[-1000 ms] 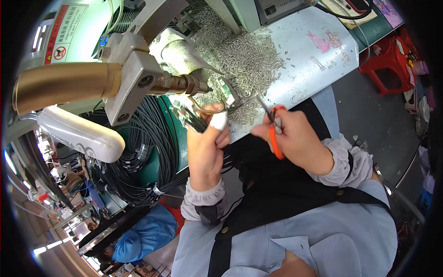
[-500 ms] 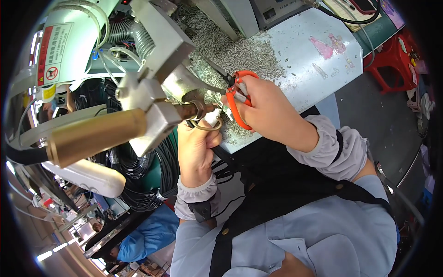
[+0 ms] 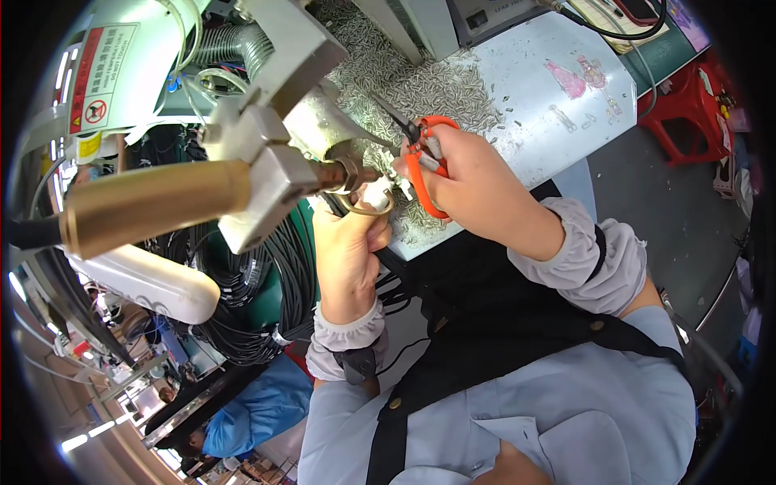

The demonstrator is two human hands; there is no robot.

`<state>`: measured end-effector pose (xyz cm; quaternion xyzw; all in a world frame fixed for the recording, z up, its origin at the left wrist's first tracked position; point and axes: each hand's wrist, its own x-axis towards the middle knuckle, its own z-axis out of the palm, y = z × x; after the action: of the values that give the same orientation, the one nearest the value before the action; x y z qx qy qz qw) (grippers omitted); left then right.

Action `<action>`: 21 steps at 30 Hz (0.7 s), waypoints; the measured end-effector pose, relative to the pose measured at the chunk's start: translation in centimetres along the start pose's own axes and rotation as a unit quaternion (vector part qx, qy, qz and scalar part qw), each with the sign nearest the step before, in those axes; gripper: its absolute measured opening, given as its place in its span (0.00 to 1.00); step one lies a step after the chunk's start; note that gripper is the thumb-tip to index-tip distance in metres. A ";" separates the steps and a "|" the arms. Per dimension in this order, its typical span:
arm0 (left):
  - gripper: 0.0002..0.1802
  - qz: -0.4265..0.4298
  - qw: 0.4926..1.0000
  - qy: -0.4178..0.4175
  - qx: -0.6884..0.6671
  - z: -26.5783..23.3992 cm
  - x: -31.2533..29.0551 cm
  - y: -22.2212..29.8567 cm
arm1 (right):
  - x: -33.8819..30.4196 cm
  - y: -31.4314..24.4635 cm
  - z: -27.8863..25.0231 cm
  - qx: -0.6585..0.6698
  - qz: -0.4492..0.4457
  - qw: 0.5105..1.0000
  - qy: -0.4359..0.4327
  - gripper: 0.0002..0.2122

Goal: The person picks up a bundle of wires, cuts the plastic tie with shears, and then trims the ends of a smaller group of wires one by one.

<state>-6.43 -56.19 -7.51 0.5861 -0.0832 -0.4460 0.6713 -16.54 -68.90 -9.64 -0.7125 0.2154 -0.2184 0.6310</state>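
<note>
My right hand (image 3: 477,178) is closed around scissors (image 3: 423,187) with orange-red handles. Their dark blades point up and left over the pile of clippings. Just left and lower, my left hand (image 3: 346,255) pinches a black cable with a white end piece (image 3: 376,196), beneath the metal tip of a soldering iron (image 3: 352,175). A brass-coloured ring (image 3: 364,208) partly covers the fingertips and the cable, so the exact grip is hard to make out. The thumb side of my right hand is close to the white piece.
A thick brass-coloured iron handle (image 3: 153,206) on a metal bracket juts in from the left. Small silvery clippings (image 3: 436,93) cover much of the pale worktop (image 3: 558,113). Coiled black cables (image 3: 275,291) hang at left; a red stool (image 3: 687,113) stands at right. Another person in blue (image 3: 259,408) is lower left.
The iron and its bracket appear slightly lower and further left in the picture. My right hand and the scissors have shifted a little right and up; both hands keep their hold.
</note>
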 end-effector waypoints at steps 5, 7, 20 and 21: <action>0.06 -0.059 0.990 -0.070 -0.111 0.3 -2.0 -0.1 | -1.8 0.4 -1.2 0.041 0.011 0.999 -0.016 0.04; 0.07 0.020 1.000 0.012 0.006 1.3 -3.2 -0.9 | -2.6 0.3 -1.4 0.016 0.006 1.000 -0.012 0.04; 0.08 0.000 0.995 -0.093 0.044 0.7 -5.3 -2.5 | -5.0 -1.4 -2.6 -0.022 0.014 0.995 -0.098 0.05; 0.08 0.001 0.995 -0.094 0.044 0.8 -5.4 -2.5 | -5.0 -1.4 -2.7 0.000 -0.014 0.994 -0.104 0.05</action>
<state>-11.35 -52.83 -7.16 0.5703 -0.1659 -0.4948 0.6344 -22.08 -68.00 -8.14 -0.7342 0.1381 -0.1521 0.6471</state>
